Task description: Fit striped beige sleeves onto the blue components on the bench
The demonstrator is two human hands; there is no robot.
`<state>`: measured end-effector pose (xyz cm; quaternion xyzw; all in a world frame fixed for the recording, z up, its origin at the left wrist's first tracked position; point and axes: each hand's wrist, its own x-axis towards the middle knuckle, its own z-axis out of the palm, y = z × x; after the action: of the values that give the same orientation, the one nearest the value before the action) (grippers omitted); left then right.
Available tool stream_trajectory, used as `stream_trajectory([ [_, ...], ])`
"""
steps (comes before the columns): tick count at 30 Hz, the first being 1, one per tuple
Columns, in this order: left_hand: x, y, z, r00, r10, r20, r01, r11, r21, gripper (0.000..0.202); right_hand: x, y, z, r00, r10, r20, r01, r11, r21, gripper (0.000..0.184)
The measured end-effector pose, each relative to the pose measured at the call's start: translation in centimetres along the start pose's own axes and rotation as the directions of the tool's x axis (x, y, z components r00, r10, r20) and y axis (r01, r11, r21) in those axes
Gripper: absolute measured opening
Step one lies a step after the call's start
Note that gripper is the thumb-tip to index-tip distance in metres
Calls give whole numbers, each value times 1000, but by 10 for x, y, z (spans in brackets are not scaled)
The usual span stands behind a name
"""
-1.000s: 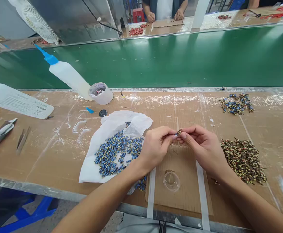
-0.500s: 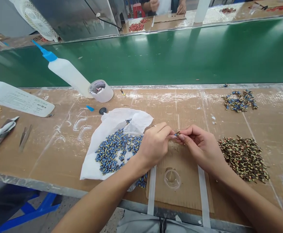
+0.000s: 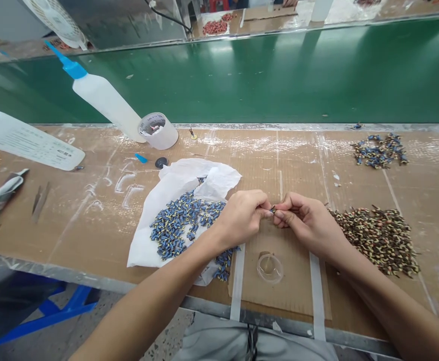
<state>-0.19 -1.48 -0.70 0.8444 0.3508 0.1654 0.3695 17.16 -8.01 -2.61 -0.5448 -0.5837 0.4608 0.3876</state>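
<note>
My left hand (image 3: 242,216) and my right hand (image 3: 306,220) meet fingertip to fingertip above the taped cardboard mat (image 3: 290,286), both pinched on one tiny part (image 3: 272,209) that shows blue and brown between them. Left of my hands a pile of small blue parts (image 3: 184,224) lies on a white sheet (image 3: 155,200). At my right wrist lies a heap of dark brown and yellow parts (image 3: 377,239). A small clear round dish (image 3: 269,268) sits on the mat just below my hands.
A white squeeze bottle with a blue nozzle (image 3: 99,98) leans on a tape roll (image 3: 158,130) at the back left. A smaller mixed blue pile (image 3: 379,149) sits at the far right. Tweezers (image 3: 39,200) and a printed card (image 3: 24,143) lie left. A green conveyor belt (image 3: 279,75) runs behind.
My hands have stayed joined on the small part and dropped slightly toward the mat, with fingers curling tighter. The view has tipped downward a little.
</note>
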Motion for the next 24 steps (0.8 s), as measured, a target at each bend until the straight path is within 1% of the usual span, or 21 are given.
stream_trajectory([
  [2,0,0,1,1000,-8,4,8,1000,5,12,0,2,1,1000,-5,-10,4,999,-41,21],
  [4,0,0,3,1000,-5,-2,5,1000,0,13,0,5,3,1000,-1,-20,0,999,-32,22],
  [9,3,-1,4,997,59,-45,-60,998,-31,13,2,6,2,997,58,-44,-50,983,175,22],
  [11,4,-1,3,996,71,-47,-74,996,-59,11,2,4,-1,997,68,-33,-59,974,220,23],
  [13,4,0,1,997,60,-39,-63,994,-94,11,2,1,-6,999,51,-15,-46,972,231,23],
  [15,2,2,-1,999,36,-27,-39,989,-143,12,1,-2,-11,1000,10,-10,-8,977,215,23],
  [18,0,6,-5,999,19,26,-12,966,-257,14,0,-8,-17,992,-111,-52,115,990,78,22],
  [21,-1,8,-7,991,55,120,-3,918,-398,15,-1,-13,-20,967,-252,-34,250,966,-62,19],
  [24,0,9,-7,976,93,195,20,859,-511,17,0,-16,-21,941,-338,2,336,933,-126,16],
])
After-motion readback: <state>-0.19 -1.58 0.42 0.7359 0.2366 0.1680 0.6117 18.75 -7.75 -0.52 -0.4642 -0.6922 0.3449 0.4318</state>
